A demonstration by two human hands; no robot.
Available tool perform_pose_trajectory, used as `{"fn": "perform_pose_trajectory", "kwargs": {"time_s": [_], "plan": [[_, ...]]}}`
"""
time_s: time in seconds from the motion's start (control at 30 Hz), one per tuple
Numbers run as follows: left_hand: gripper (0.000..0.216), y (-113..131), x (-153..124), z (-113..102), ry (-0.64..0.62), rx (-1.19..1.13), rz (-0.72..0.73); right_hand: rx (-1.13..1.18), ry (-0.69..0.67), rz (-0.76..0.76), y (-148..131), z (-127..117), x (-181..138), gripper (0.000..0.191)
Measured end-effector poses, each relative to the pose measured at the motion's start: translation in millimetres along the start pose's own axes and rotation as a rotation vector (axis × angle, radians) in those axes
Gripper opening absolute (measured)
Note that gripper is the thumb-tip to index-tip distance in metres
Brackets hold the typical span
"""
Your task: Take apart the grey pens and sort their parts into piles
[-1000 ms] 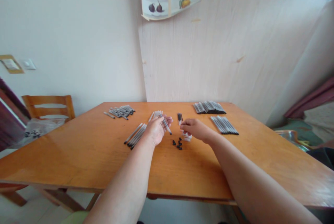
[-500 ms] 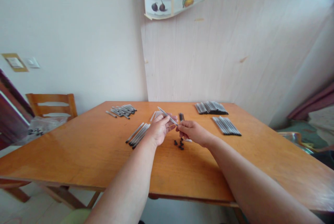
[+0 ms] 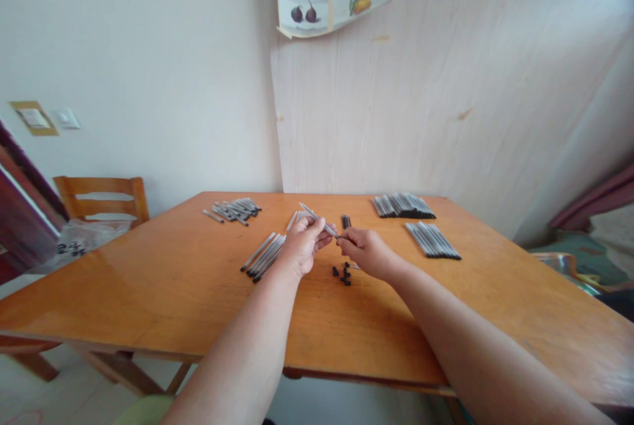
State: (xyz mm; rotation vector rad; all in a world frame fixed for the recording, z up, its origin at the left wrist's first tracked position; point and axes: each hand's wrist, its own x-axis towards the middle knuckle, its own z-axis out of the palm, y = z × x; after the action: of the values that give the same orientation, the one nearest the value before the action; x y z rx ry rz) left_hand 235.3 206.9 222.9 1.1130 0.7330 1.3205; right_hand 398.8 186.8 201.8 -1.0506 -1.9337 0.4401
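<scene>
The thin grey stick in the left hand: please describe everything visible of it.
The thin grey stick is slim, straight and pale grey, plastic by its look. It is tilted, its far end raised and pointing away to the left. The left hand grips its middle, above the table; the fingertips of the right hand pinch its near, lower end. Finer detail is too small to tell.
</scene>
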Motion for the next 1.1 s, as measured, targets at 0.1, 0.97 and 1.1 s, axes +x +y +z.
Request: {"fn": "perform_pose_trajectory", "kwargs": {"time_s": [0.1,0.97,1.1], "plan": [[0.027,-1,1,0,0.026,0.000,0.006,-0.057,0.063,-0.003,-2,-1,0,0.022],[0.025,-4,2,0,0.066,0.007,0.021,0.172,0.015,0.171,6,6,3,0.027],[0.029,-4,2,1,0.074,0.014,0.016,0.186,-0.012,0.192,5,6,3,0.028]]}}
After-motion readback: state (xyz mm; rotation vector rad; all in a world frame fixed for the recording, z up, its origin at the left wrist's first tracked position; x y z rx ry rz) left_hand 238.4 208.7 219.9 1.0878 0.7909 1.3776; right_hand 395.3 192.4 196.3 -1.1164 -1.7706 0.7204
